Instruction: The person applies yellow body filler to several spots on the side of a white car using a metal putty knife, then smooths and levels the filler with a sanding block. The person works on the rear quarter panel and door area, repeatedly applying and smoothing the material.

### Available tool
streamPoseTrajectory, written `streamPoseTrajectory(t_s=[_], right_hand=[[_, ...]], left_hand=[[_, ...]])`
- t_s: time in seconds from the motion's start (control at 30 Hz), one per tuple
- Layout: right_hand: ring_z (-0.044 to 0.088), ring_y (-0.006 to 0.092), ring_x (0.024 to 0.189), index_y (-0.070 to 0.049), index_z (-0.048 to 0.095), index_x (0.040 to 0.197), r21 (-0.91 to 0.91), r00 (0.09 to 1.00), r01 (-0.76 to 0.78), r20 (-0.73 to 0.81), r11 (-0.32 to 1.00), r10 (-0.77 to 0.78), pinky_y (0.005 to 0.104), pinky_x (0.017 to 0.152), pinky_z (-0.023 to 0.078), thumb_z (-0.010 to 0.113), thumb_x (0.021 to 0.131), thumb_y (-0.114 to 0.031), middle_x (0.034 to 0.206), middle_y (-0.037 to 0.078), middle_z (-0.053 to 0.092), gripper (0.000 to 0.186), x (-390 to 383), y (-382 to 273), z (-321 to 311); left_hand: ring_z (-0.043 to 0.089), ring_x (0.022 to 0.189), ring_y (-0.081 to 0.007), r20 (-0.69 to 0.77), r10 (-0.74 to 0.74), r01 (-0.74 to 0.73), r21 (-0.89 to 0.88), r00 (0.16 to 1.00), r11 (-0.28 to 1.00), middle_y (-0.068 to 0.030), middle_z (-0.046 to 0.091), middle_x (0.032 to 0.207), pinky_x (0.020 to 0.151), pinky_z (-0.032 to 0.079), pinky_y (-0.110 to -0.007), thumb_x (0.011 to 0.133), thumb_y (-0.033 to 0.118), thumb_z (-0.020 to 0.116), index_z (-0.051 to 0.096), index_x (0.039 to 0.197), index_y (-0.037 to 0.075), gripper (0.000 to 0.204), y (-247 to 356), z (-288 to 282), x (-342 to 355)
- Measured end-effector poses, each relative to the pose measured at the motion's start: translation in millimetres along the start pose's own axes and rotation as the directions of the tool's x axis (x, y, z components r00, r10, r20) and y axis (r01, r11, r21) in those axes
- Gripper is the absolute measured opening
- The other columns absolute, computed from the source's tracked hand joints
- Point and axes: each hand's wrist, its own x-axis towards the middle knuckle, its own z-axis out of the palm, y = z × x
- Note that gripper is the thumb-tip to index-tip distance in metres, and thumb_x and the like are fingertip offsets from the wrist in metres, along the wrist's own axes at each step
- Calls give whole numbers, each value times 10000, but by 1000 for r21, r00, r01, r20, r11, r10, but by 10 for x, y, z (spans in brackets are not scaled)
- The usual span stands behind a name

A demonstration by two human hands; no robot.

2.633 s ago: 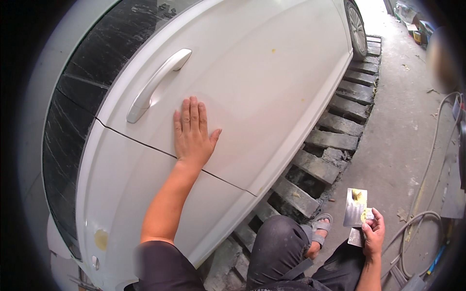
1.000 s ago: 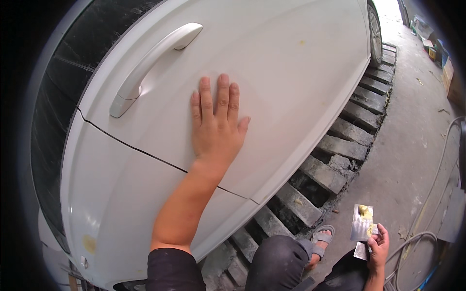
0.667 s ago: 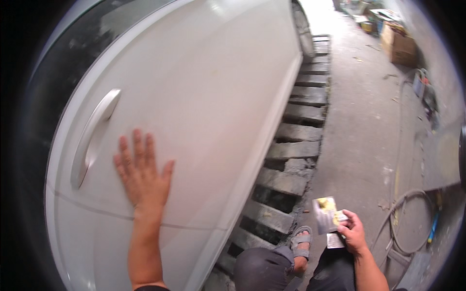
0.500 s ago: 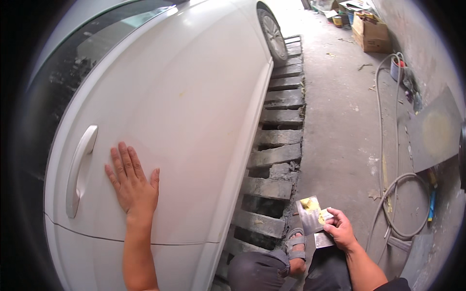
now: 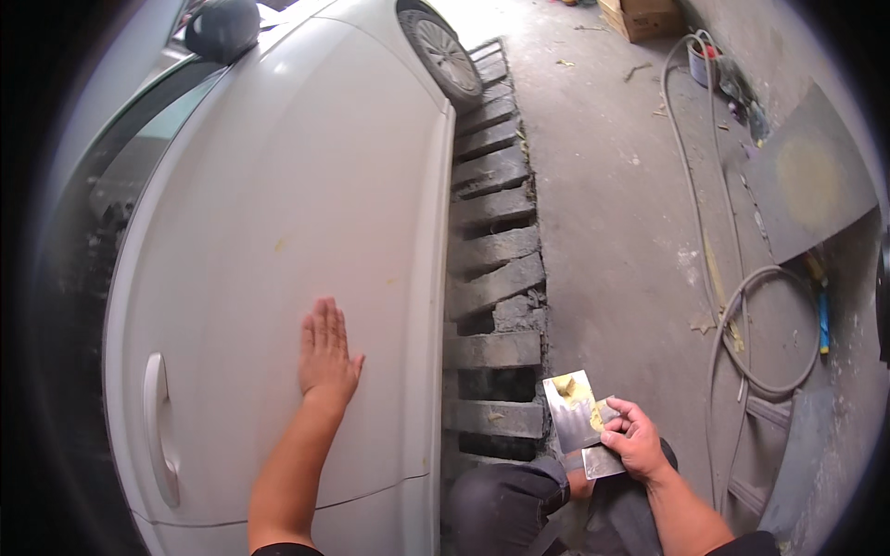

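Observation:
My left hand (image 5: 327, 360) lies flat on the white car door (image 5: 241, 296), fingers stretched out and slightly blurred, to the right of the door handle (image 5: 159, 431). Small yellow smears (image 5: 280, 244) mark the paint ahead of it. Over my knee, my right hand (image 5: 638, 443) is closed on metal putty spreaders. The larger plate (image 5: 570, 422) carries a lump of yellow putty (image 5: 567, 385), with more of it near my fingertips. A smaller bare plate (image 5: 603, 462) sticks out below. My palm partly hides how the plates are gripped.
Slatted blocks with dark gaps (image 5: 496, 306) run along the floor beside the car, up to the front wheel (image 5: 445, 57). A hose (image 5: 718, 371) coils at the right. A grey sheet (image 5: 811, 176) leans on the wall. A cardboard box (image 5: 642, 17) stands far off.
My left hand has slid across the door, away from the handle toward the lower edge and front. The view has shifted as well. My right hand still holds the spreaders.

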Motion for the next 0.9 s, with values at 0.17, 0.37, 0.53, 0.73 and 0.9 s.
streamPoseTrajectory(t_s=[0.17, 0.37, 0.53, 0.73, 0.9], right_hand=[[584, 96, 884, 32, 446, 1392, 123, 977, -106, -172, 987, 126, 247, 816, 502, 689, 833, 31, 962, 60, 636, 609, -460, -332, 376], [592, 106, 895, 43, 439, 1390, 97, 925, -113, -352, 989, 140, 254, 833, 499, 677, 836, 27, 954, 63, 647, 603, -1386, -763, 609], [595, 111, 901, 42, 433, 1398, 34, 903, -119, -413, 992, 122, 263, 843, 490, 683, 839, 0, 951, 64, 660, 613, -2513, -1336, 531], [622, 119, 928, -7, 485, 1383, -329, 962, -47, -268, 943, -45, 289, 867, 498, 693, 837, -74, 972, 53, 678, 588, -3212, -2571, 1099], [631, 143, 967, -70, 490, 1412, -550, 998, 62, 9, 833, -69, 308, 900, 497, 706, 855, -102, 1005, 63, 673, 598, -3700, -3489, 1696]], left_hand=[[7, 1540, -298, 115, 336, -349, 113, 935, 930, -137, 61, 1664, 1238, 9, -466, 990, 591, 356, 152, 1576, 27, 839, 43, 319, 157], [88, 1538, -241, 221, 657, -686, 95, 721, 721, -107, 153, 1657, 1239, 31, -426, 963, 628, 380, 208, 1567, 28, 868, 32, 531, -780], [180, 1518, -258, 374, 835, -801, -297, 404, 520, -121, 259, 1623, 1231, 125, -420, 961, 651, 382, 315, 1531, 26, 849, -153, 462, -2147], [586, 1197, -344, 122, 789, -282, -892, 602, 353, -174, 638, 1275, 1013, 472, -424, 972, 452, 529, 656, 1237, 72, 481, -860, -256, -3419], [655, 717, -147, 102, 465, 219, -954, 879, -204, -89, 716, 786, 691, 533, -319, 937, 317, 680, 726, 1000, 37, 290, -1225, -1472, -4265]])
